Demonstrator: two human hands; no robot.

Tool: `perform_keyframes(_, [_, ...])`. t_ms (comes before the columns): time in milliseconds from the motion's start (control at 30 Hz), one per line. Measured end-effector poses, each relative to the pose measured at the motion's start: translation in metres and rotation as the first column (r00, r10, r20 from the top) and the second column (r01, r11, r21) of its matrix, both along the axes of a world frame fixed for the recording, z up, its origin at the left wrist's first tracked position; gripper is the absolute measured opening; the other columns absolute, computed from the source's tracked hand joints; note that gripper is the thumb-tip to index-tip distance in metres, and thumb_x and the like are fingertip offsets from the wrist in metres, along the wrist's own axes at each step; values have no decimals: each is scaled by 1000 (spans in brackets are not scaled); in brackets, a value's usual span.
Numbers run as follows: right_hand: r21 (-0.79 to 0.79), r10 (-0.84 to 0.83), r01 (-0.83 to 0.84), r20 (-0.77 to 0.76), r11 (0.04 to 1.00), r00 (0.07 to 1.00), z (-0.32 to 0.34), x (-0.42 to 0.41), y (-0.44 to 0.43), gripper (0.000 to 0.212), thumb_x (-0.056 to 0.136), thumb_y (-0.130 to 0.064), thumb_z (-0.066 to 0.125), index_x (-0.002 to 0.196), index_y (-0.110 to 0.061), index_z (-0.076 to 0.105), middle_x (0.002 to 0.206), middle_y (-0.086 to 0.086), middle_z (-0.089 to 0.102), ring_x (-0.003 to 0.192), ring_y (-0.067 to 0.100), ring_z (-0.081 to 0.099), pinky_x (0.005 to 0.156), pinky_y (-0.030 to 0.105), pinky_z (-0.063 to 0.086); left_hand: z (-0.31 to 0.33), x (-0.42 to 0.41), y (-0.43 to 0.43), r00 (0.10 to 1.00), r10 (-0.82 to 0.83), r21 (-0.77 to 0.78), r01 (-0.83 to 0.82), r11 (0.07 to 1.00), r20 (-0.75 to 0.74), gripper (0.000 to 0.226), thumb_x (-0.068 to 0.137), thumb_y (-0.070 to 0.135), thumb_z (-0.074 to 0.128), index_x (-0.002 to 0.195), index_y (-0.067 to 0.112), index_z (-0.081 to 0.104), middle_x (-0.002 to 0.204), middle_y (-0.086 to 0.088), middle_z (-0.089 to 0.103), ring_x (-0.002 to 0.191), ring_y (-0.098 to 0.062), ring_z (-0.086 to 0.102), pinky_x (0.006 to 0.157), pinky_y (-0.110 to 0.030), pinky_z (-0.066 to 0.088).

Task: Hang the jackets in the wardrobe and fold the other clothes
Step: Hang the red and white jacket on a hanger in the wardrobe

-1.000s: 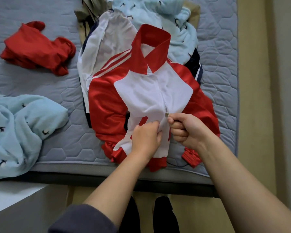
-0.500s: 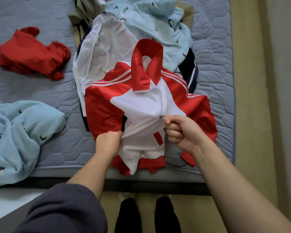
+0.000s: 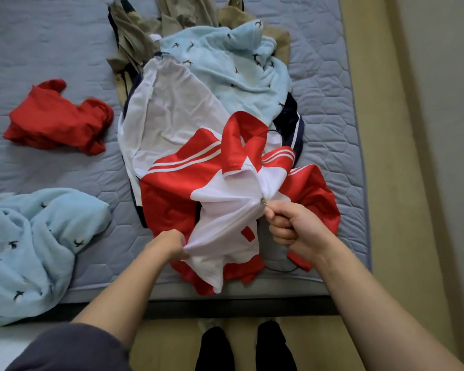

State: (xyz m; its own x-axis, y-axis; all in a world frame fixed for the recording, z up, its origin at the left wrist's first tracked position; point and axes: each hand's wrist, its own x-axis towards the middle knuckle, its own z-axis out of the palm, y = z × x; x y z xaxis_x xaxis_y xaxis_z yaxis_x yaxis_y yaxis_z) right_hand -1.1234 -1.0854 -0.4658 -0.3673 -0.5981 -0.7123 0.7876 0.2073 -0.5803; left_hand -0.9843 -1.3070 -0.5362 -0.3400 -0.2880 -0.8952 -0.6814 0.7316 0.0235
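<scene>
A person is standing at the edge of a bed (image 3: 332,108) covered in grey-blue quilting, both bare forearms reaching forward. The left hand (image 3: 169,245) is closing around a bunch of white fabric low on the front of a red and white jacket (image 3: 172,199). The right hand (image 3: 292,226), fingers curled, is pinching the zipper pull (image 3: 263,200) partway up the jacket's front. The jacket is lying front side up at the near edge of the bed, its red collar pointing away. To the left, a light blue fleece (image 3: 32,236) is spilling over the near edge. Farther left, a crumpled red garment (image 3: 56,119) is lying apart. Behind the jacket, a white garment (image 3: 172,108), a second light blue fleece (image 3: 225,62) and a khaki garment (image 3: 137,30) are lying heaped together.
</scene>
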Motion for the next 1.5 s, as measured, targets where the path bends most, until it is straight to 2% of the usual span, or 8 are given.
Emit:
perform_keyframes(200, [89,53,-42,-120,995,991,14,-2,4,33,95,-10,37,63,-13,47,45,-7,20,35,4,14,35,12,11,77,-88,15,711,491,256,-419,871,-503,19,86,25,52,76,16,66,75,1,68,64,-14,64,50,-22,46])
perform_keyframes(400, [153,95,-70,-161,986,982,26,12,1,34,95,-7,37,63,-12,46,41,-9,23,32,3,16,36,10,11,95,-133,62,669,743,474,-659,584,16,42,90,45,50,60,17,42,52,1,36,40,-11,31,43,-17,23])
perform_keyframes(600, [220,155,-112,-187,969,970,28,22,11,35,95,-8,42,60,-11,48,41,-6,26,33,3,19,35,14,14,104,-131,66,24,990,671,-737,-76,139,26,89,-6,33,86,9,54,68,-7,51,62,-15,50,61,-23,46])
perform_keyframes(767, [497,181,-19,-280,868,943,33,30,15,20,89,-14,53,73,-11,64,58,-2,51,45,7,44,43,19,35,121,-94,60,-90,944,725,-619,-302,317,33,64,-6,27,52,3,56,49,-6,55,46,-18,60,53,-26,54])
perform_keyframes(967, [572,266,213,-638,792,723,47,18,-36,19,80,-33,65,94,-20,60,95,-1,64,93,18,60,80,28,44,129,-56,58,-116,910,772,-493,-401,398,18,76,9,33,76,9,51,80,-7,53,76,-22,57,72,-36,55])
perform_keyframes(1233, [907,836,-365,28,208,547,3,48,-80,53,83,-31,63,130,-12,48,133,12,52,123,31,49,102,43,43,113,-11,59,-116,936,814,-466,-348,333,48,91,36,50,126,5,58,115,-14,61,114,-30,52,109,-45,36])
perform_keyframes(1367, [877,607,-155,-178,455,775,-16,59,-64,28,85,-13,57,112,-5,61,113,18,62,103,32,62,77,30,49,107,7,60,-109,951,779,-551,-300,289,38,91,34,56,115,6,60,107,-15,59,96,-28,58,91,-43,47])
perform_keyframes(1500, [591,-218,300,-208,749,953,-3,73,-42,29,84,9,39,85,-9,61,81,15,58,66,26,54,55,29,43,117,19,56,-286,911,780,-477,-405,298,18,91,17,56,99,4,65,90,-10,72,80,-20,70,74,-31,58])
